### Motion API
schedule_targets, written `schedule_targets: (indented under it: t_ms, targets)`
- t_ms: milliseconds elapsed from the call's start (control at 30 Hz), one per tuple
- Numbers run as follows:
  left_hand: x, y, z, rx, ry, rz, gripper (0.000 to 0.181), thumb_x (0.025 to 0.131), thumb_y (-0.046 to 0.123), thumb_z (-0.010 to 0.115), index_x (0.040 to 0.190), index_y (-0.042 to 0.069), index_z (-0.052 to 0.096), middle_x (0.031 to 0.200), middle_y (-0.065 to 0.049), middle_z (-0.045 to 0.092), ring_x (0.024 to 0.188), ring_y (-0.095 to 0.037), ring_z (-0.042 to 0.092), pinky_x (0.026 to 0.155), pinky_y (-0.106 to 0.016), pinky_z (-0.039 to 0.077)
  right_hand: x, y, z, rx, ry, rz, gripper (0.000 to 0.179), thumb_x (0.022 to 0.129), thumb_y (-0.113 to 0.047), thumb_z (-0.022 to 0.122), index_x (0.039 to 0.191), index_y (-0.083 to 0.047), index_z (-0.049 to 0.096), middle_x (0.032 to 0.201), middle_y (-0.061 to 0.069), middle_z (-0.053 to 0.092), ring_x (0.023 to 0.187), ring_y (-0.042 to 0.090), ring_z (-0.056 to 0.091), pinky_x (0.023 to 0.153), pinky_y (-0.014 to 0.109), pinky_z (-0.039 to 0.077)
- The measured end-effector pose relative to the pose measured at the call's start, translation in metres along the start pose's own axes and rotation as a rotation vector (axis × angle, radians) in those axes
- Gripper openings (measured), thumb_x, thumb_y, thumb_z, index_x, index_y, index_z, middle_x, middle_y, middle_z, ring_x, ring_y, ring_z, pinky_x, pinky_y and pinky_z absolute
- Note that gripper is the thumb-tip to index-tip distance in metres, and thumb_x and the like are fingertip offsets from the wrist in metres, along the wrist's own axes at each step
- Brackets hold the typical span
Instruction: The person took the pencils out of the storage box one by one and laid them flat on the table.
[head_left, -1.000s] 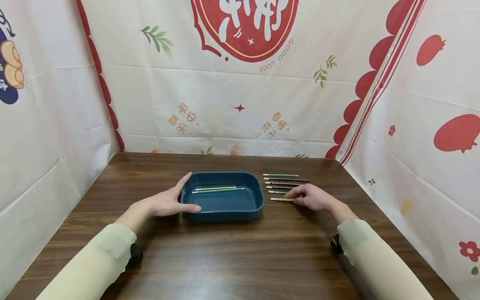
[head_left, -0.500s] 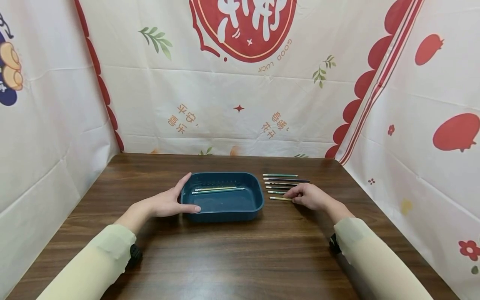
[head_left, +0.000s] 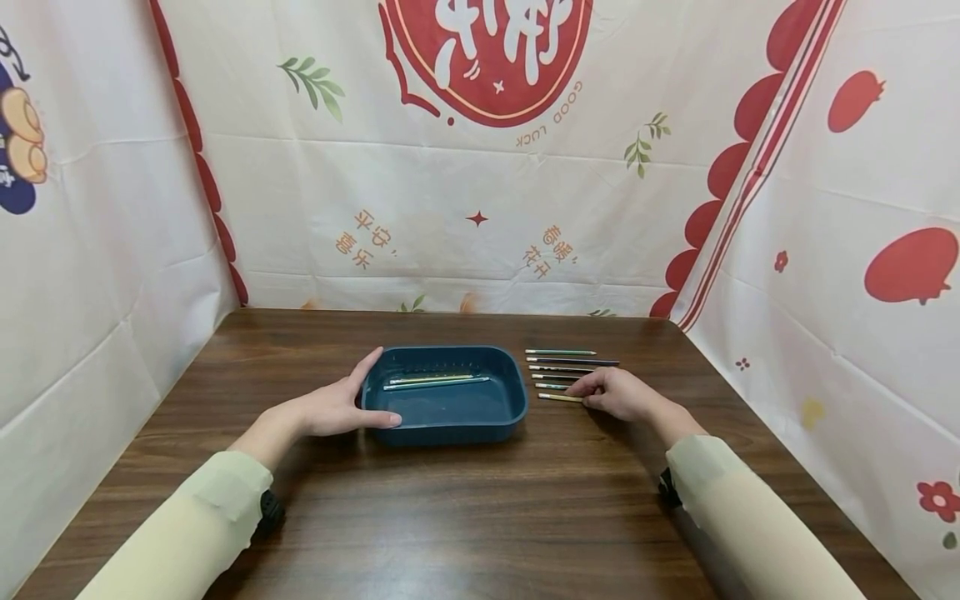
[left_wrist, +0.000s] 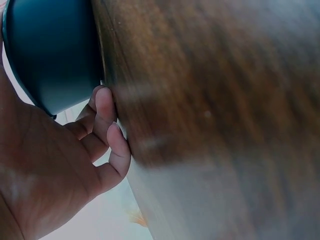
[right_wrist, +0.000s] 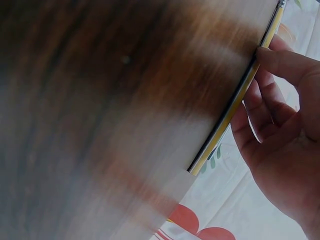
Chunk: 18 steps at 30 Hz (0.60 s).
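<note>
A dark blue rectangular tray [head_left: 450, 433] stands on the table in the head view, with a yellow and a teal pencil [head_left: 438, 383] lying inside it. My left hand [head_left: 333, 407] holds the tray's left end, thumb over the near rim and index finger at the far corner. To the right of the tray, my right hand [head_left: 618, 394] pinches a yellow pencil [right_wrist: 220, 128] near the tabletop, thumb on one side and fingers behind. Part of that pencil is hidden by the hand in the head view. Several other pencils [head_left: 561, 352] lie in a row just beyond it.
The brown wooden table [head_left: 465, 517] is backed by a printed white cloth [head_left: 450, 183], which also hangs along both sides. Black bands [head_left: 270, 510] show at the sleeve cuffs.
</note>
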<state>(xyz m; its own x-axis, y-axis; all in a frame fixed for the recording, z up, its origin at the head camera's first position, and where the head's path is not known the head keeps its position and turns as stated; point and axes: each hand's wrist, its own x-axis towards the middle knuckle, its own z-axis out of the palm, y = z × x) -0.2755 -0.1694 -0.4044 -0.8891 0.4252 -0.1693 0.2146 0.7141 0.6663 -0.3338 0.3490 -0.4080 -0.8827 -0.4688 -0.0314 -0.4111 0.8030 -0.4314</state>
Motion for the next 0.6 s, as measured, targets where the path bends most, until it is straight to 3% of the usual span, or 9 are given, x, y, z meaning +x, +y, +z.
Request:
schedule_targets:
  t_ms: [300, 600]
  targets:
    - [0.001, 0.0, 0.002, 0.002, 0.001, 0.005, 0.129, 0.092, 0.075, 0.074, 0.176, 0.033, -0.015, 0.183, -0.025, 0.011, 0.165, -0.051, 0.028, 0.128, -0.072, 0.03, -0.003, 0.002, -0.002, 0.0, 0.008, -0.014, 0.027, 0.102, -0.003, 0.072, 0.125, -0.015, 0.084, 0.121, 0.004, 0.082, 0.086, 0.008, 0.06, 0.078, 0.027, 0.051]
    - [0.001, 0.0, 0.0, -0.002, 0.001, -0.003, 0.13, 0.092, 0.075, 0.074, 0.176, 0.032, -0.015, 0.183, -0.026, 0.013, 0.164, -0.05, 0.03, 0.128, -0.072, 0.03, -0.008, -0.006, -0.011, 0.024, 0.095, -0.024, 0.028, 0.1, -0.002, 0.075, 0.126, -0.012, 0.082, 0.106, 0.005, 0.074, 0.084, 0.011, 0.055, 0.074, 0.025, 0.048]
